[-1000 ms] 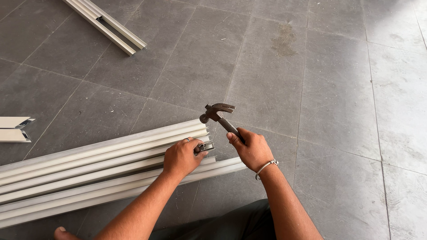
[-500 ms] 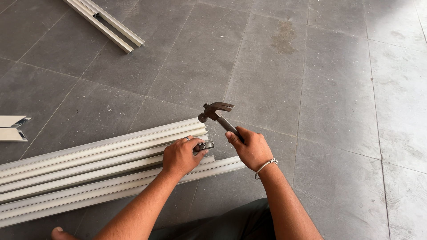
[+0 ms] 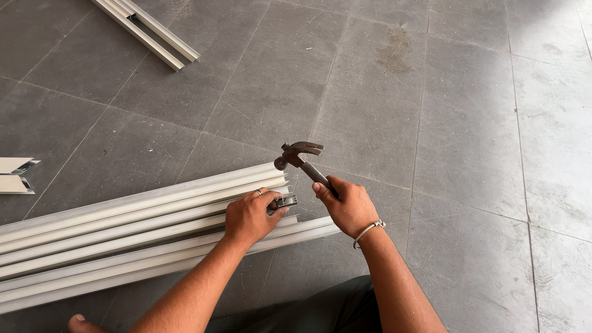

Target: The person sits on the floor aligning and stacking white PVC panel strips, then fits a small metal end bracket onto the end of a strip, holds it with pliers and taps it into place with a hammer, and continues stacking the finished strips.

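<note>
Hammer [image 3: 300,158] is gripped low on its handle by the right hand [image 3: 348,205], head raised just above the small metal fitting [image 3: 283,201] pinched by left-hand fingers [image 3: 266,196] at the aluminium profile's [image 3: 123,225] end; short, square taps are advised, fingertips kept clear.

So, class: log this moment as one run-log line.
left hand: holds small metal fitting at aluminium profiles | right hand: grips claw hammer, raised | tiled floor
</note>
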